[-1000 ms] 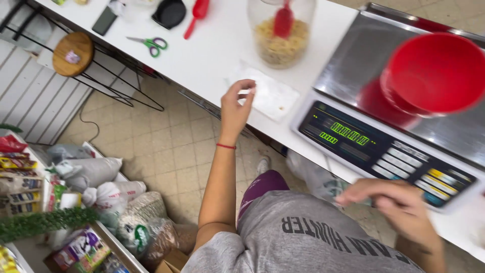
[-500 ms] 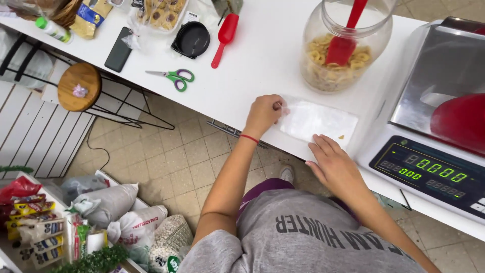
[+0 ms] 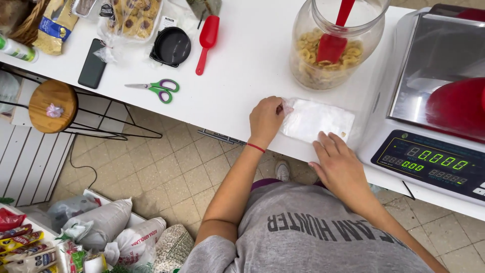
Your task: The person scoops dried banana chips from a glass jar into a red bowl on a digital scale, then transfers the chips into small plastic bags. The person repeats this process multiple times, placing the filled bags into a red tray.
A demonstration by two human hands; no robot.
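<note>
We are pinching the bag's (image 3: 317, 120) left edge with our left hand (image 3: 265, 119), right hand (image 3: 339, 163) lying open on its near edge at the counter (image 3: 237, 76) front; thin, limp, slippery, probably best gripped at the edges.

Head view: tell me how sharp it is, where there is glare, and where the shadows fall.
Head view: evenly lit and sharp, no motion blur on the left hand or right hand at the clear plastic bag; soft reflections streak the scale's steel platter; the glass jar casts a faint shadow on the white counter; counter edges tilt with the wide-angle lens.
</note>
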